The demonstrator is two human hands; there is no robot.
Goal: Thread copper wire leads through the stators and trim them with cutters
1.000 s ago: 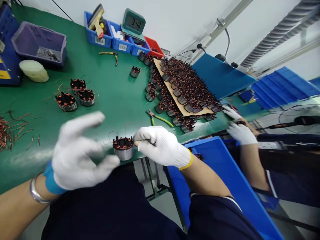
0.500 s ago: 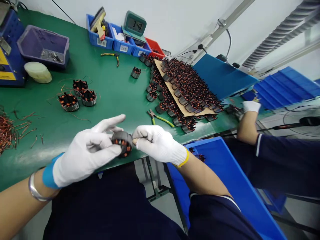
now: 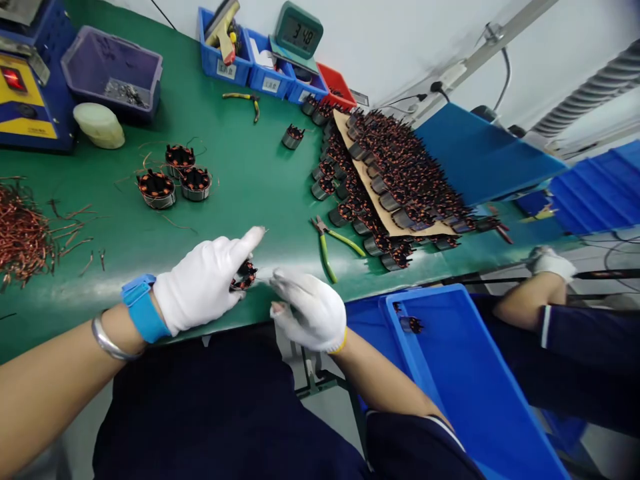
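Note:
Near the front edge of the green table, my left hand [image 3: 203,283], in a white glove, grips a small stator with copper windings [image 3: 244,275]. Its fingers cover most of the part. To the right, my right hand [image 3: 310,310], also gloved, is held with its fingers apart beside the stator, not touching it. A thin wire seems to run from the stator toward the right fingertips. Green-handled cutters [image 3: 326,248] lie open behind my right hand. Three wound stators [image 3: 157,190] with loose wires stand farther back on the left.
Many stators [image 3: 400,160] are stacked on cardboard at the back right. Copper scraps [image 3: 23,233] lie at the left. A blue bin [image 3: 465,373] stands below the table's front edge. A purple bin [image 3: 113,70] is at the back left. A co-worker's gloved hand [image 3: 553,263] is at the right.
My right hand has come away from the stator and its fingers have spread. My left hand has turned over the stator, hiding more of it. The view has shifted.

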